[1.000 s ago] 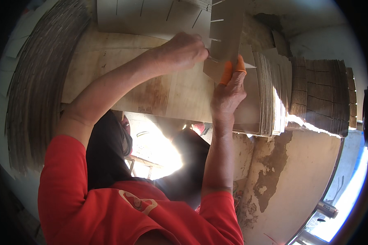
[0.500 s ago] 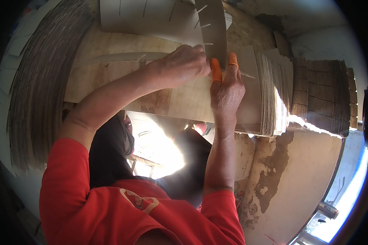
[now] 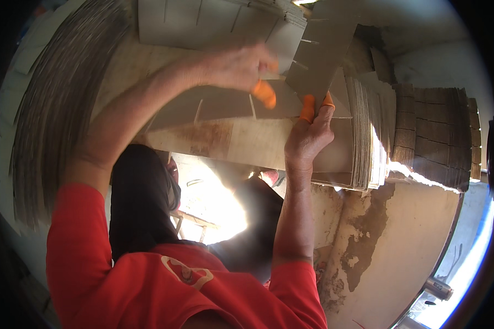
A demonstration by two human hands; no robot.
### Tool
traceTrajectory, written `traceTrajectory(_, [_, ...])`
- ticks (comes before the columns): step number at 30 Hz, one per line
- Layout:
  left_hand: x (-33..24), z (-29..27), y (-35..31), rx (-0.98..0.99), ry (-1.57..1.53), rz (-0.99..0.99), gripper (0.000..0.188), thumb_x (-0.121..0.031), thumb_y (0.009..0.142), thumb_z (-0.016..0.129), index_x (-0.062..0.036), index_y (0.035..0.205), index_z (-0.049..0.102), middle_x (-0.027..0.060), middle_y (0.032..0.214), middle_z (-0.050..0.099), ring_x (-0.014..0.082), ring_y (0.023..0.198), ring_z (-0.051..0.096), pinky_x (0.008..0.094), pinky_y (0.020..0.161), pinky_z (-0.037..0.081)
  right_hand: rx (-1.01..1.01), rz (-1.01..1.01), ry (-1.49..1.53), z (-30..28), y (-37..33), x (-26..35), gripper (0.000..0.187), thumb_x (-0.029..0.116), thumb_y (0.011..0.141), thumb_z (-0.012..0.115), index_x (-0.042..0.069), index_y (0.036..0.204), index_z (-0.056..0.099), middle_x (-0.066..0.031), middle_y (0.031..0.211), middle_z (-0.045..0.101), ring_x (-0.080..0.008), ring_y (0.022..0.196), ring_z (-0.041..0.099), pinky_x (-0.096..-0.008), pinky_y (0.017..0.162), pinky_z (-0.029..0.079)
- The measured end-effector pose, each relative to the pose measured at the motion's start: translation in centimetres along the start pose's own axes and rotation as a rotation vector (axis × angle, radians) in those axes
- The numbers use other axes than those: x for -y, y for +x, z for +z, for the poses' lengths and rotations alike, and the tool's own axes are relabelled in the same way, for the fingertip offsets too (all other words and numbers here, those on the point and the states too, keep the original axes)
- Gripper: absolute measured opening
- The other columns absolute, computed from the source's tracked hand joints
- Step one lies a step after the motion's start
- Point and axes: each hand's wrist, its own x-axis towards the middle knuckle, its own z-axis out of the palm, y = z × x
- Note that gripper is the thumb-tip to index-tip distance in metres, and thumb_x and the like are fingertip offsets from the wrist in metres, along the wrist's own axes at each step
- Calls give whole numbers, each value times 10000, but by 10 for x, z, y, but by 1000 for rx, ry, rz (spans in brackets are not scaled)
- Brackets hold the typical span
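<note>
My right hand (image 3: pixel 310 137), with orange finger covers on thumb and forefinger, pinches the lower end of a slotted cardboard strip (image 3: pixel 326 46). That strip stands up and leans to the far right. My left hand (image 3: pixel 241 68) is off to its left, blurred by motion, with its orange-covered thumb and forefinger apart and nothing seen between them. Below the left hand a second slotted cardboard strip (image 3: pixel 219 104) lies across the wooden table, its right end reaching toward the right hand. Whether the two strips touch is not clear.
The wooden table (image 3: pixel 247 134) spans the front. Slotted grey sheets (image 3: pixel 214 22) are piled at the far side. A tall row of cardboard pieces (image 3: pixel 66 104) stands at left. Stacked sheets (image 3: pixel 368 131) and bundled slotted pieces (image 3: pixel 442 129) stand at right.
My left hand has come away from the upright strip, up and leftward, and its fingers have spread. The upright strip now tilts right. The flat strip shows broader on the table.
</note>
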Motion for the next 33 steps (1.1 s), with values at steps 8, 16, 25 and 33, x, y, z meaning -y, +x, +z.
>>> traceTrajectory(8, [110, -24, 106, -511, 879, 128, 527, -232, 654, 744, -7, 1077, 527, 122, 1071, 556, 274, 1077, 482, 413, 917, 393, -30, -62, 21, 7, 4, 6, 307, -17, 918, 528, -2, 1222, 492, -137, 1104, 647, -148, 787, 645, -244, 685, 529])
traceTrajectory(16, [178, -5, 132, -517, 907, 145, 332, -197, 702, 707, -7, 942, 579, 136, 1092, 548, 310, 1079, 492, 441, 927, 387, -60, -171, 25, 8, 8, 7, 403, -46, 899, 547, -12, 1291, 460, -132, 1089, 651, -112, 805, 647, -222, 685, 535])
traceTrajectory(25, [115, -8, 74, -449, 477, 323, 123, -57, 691, 634, -56, 805, 589, 142, 675, 590, 333, 665, 604, 408, 583, 480, -65, -201, 19, 3, 6, 7, 450, -71, 886, 541, -12, 1320, 434, -154, 1113, 642, -124, 815, 661, -220, 658, 538])
traceTrajectory(33, [73, 6, 55, -495, 598, 394, 142, 50, 657, 567, -64, 737, 537, 77, 679, 586, 274, 689, 605, 395, 542, 472, 24, -96, 53, -5, 1, 17, 452, -20, 928, 513, 20, 1367, 412, -82, 1155, 630, -75, 978, 586, -222, 847, 480])
